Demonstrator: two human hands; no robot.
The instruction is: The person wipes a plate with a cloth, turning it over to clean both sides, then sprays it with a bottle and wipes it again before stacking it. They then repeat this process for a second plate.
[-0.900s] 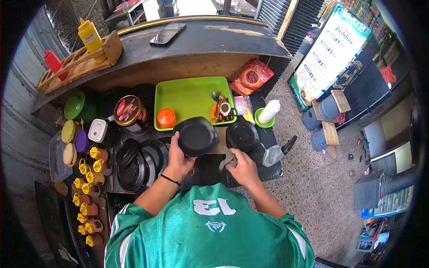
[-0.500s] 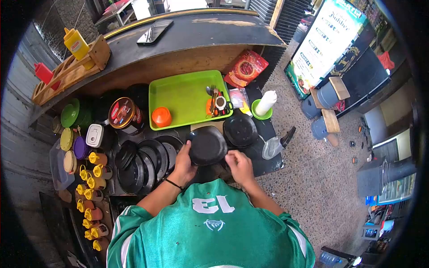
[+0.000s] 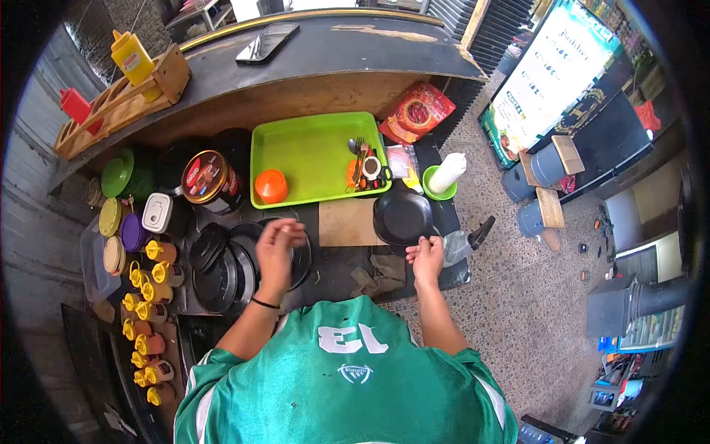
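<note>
A black square plate (image 3: 403, 217) sits on the right side of the counter. At its near edge is my right hand (image 3: 426, 262), fingers drawn together at the rim. My left hand (image 3: 276, 250) is raised over the near-left part of the counter, fingers loosely bent and apart, holding nothing. Below and left of it lie several round black plates (image 3: 244, 270), overlapping and partly hidden by the hand. Between my hands a crumpled dark cloth (image 3: 381, 275) rests near the counter's front edge, with a brown cardboard sheet (image 3: 347, 222) behind it.
A green tray (image 3: 310, 159) holds an orange bowl (image 3: 271, 186) and cutlery. Right of the tray are a red pouch (image 3: 418, 112), a white squeeze bottle (image 3: 448, 173) in a green bowl and a clear dark-handled container (image 3: 457, 248). Several yellow-lidded bottles (image 3: 157, 292) line the left.
The black square plate has gone from my left hand to the right side of the counter. My left hand has moved left, empty; my right hand has shifted right to the plate's rim.
</note>
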